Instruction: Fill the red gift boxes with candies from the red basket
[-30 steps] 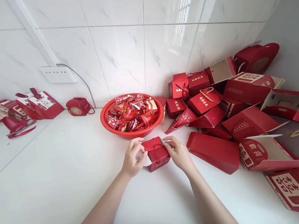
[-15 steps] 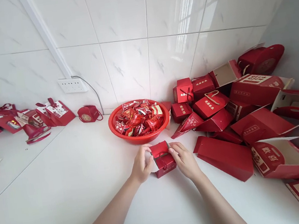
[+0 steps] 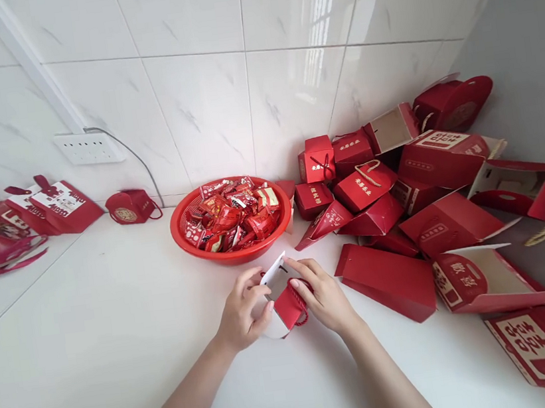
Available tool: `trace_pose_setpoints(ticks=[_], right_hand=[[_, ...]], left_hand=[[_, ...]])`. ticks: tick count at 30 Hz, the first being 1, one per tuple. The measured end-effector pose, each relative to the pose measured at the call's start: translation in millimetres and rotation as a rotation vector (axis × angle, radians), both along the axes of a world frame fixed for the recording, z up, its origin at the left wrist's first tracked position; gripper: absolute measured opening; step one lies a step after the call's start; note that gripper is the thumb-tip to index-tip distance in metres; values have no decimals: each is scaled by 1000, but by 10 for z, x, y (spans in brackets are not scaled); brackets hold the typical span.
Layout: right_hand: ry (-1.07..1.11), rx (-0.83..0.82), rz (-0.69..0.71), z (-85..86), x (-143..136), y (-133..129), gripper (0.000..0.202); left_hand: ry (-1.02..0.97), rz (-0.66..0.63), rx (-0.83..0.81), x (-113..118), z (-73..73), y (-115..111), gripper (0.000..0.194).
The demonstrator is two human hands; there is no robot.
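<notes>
Between my hands is a small red gift box (image 3: 287,308) with a red cord handle; its lid flaps stand apart and the white inside shows. My left hand (image 3: 243,311) grips the box's left side, thumb on the near flap. My right hand (image 3: 325,294) holds the right side, its thumb near the cord and its fingers at the upper flap. Just beyond the box stands a red plastic basket (image 3: 233,257), heaped with wrapped sweets (image 3: 234,216). What lies deep inside the box is hidden.
Many red boxes, some open, are piled at the right, among them a long plain box (image 3: 387,279). A small round-fronted box (image 3: 129,207) and several bags (image 3: 64,201) stand along the wall at left. A socket strip (image 3: 88,148) is on the tiles.
The box's top has been opened, so its white inside now shows and the cord hangs toward the right. My view has shifted to the right; the co-worker's hand at left is out of sight.
</notes>
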State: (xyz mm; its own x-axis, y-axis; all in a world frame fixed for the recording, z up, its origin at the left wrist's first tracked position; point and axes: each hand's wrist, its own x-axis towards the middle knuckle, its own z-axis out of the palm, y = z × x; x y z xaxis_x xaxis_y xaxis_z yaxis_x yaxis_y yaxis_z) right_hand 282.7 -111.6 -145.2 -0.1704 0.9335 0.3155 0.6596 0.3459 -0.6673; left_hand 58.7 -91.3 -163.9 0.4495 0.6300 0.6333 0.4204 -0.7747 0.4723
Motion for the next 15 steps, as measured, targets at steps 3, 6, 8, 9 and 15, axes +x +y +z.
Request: trace_pose_setpoints(ticks=[3, 6, 8, 9, 15], right_hand=[[-35, -9, 2, 41, -12, -15, 42], [-9, 5, -20, 49, -32, -16, 38], [36, 6, -33, 42, -41, -13, 36], [58, 3, -36, 38, -44, -10, 35], [167, -12, -3, -1, -87, 13, 32]], left_hand=[[87, -36, -47, 23, 45, -25, 44], [104, 25, -243, 49, 101, -43, 60], [95, 85, -360, 71, 143, -54, 62], [92, 114, -407, 84, 166, -59, 59], [144, 405, -586, 125, 284, -68, 38]])
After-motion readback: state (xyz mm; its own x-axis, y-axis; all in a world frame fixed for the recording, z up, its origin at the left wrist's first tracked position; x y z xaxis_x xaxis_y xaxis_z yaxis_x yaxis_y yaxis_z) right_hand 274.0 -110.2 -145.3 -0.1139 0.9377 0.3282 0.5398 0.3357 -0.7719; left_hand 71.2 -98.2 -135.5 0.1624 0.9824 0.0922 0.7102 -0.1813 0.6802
